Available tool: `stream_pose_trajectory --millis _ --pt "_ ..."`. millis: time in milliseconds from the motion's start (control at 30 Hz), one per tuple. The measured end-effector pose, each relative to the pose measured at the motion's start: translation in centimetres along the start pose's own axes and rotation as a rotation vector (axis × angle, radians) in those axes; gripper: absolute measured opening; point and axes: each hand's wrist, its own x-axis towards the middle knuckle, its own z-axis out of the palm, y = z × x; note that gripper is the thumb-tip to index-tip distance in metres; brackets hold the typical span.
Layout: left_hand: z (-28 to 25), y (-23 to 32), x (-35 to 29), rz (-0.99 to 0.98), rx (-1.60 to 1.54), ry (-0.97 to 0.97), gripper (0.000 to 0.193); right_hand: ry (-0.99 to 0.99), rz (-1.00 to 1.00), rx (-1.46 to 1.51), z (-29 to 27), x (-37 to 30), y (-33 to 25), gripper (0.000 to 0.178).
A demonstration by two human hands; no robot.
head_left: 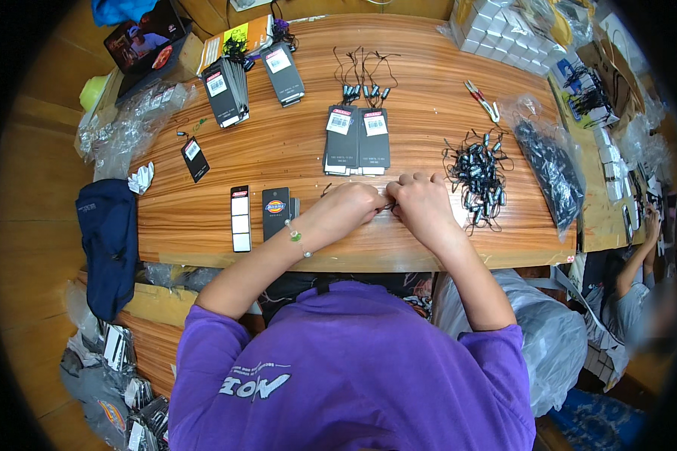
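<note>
From afar, I watch the bare left hand (356, 201) and right hand (423, 203) meet over a brown wood-grain table (421, 75), fingers curled inward; whether they grip the small dark sliver (387, 207) between them, I cannot tell. Two grey rectangular cardboard tag stacks (343, 146) lie just beyond, light, stiff and slick by my judgement, best taken by the edges; the tangled black cord loops (483, 180) at right look limp.

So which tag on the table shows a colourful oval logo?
The dark tag between the white-panelled strip and the left forearm; the tags farther up the table have white stickers instead.
</note>
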Motion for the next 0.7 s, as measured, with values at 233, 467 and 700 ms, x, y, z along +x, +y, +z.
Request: stream_pose_trajectory --millis 233,467,700 --pt "0.13 0.32 0.04 0.011 0.064 -0.018 0.006 -0.009 0.02 0.096 -0.29 -0.08 -0.24 0.013" --pt "0.59 -0.32 0.02 0.071 0.085 0.017 0.006 -0.003 0.032 0.119 -0.12 -0.11 -0.22 0.013" --pt "1.01 -0.43 -0.21 0.092 0.111 0.042 0.007 -0.003 0.031 0.121 0.24 -0.09 -0.12 0.018"
